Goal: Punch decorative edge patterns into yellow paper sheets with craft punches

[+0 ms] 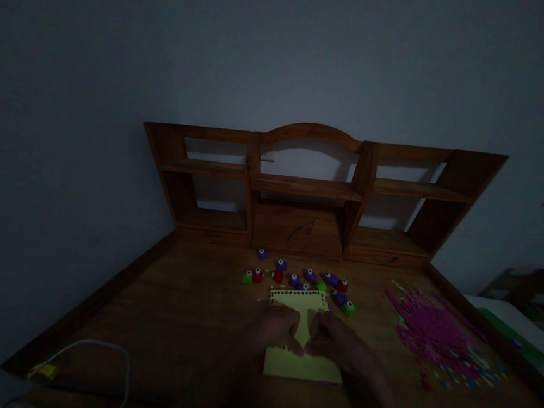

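A yellow sheet or pad (303,367) with a row of small holes along its far edge lies on the wooden desk in front of me. Over its left half is my left hand (276,328), fingers curled and thumb pointing right. Opposite it, my right hand (333,341) is curled in the same way over the right half, a small gap between the two. Dim light and the curled fingers hide whatever they may pinch. Just beyond the pad sit several small purple, red and green toys with big eyes, such as this purple toy (294,280).
A spread of magenta strips and small coloured pieces (437,326) covers the desk's right side. A wooden shelf unit (306,187) stands along the back. At the front left, a white cable (98,342) loops near a yellow object (45,371).
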Demonstrator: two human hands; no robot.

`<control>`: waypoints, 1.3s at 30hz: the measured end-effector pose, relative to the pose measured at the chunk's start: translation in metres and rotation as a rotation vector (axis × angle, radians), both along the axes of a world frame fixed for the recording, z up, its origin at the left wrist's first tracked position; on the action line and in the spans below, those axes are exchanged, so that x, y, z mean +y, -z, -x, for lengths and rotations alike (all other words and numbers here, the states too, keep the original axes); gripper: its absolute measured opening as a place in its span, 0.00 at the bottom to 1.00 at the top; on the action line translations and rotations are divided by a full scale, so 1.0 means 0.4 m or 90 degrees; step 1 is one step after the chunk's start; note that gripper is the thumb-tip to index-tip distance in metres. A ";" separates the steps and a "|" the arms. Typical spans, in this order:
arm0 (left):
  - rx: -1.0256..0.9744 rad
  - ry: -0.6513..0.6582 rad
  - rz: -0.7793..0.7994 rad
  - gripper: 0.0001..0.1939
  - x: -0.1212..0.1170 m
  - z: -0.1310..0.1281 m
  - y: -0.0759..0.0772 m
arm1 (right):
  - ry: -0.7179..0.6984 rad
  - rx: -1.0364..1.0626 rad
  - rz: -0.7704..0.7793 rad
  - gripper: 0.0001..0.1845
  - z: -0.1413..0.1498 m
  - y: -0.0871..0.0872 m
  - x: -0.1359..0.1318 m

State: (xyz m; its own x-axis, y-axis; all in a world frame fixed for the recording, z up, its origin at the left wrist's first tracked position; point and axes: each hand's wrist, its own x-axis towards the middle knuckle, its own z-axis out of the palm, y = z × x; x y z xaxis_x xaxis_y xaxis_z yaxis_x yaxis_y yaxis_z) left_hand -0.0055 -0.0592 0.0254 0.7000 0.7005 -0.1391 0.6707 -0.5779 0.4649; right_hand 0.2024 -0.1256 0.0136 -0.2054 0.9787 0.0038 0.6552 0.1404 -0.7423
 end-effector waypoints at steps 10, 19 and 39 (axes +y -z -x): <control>0.277 0.105 -0.014 0.25 0.009 -0.063 -0.100 | -0.189 -0.245 0.242 0.24 0.004 -0.066 0.152; 0.139 0.162 0.005 0.19 0.031 -0.013 -0.080 | -0.195 -0.289 0.200 0.25 0.008 -0.090 0.142; -0.153 0.101 0.179 0.31 0.041 0.130 -0.058 | -0.074 -0.018 -0.049 0.15 -0.033 -0.078 0.053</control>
State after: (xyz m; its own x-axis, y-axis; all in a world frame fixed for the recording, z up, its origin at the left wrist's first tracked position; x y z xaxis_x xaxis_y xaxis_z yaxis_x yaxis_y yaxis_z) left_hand -0.0577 -0.0429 0.0485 0.8320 0.5394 -0.1298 0.4369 -0.4928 0.7525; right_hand 0.2155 -0.1044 0.0448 -0.3177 0.9456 0.0698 0.6523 0.2714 -0.7077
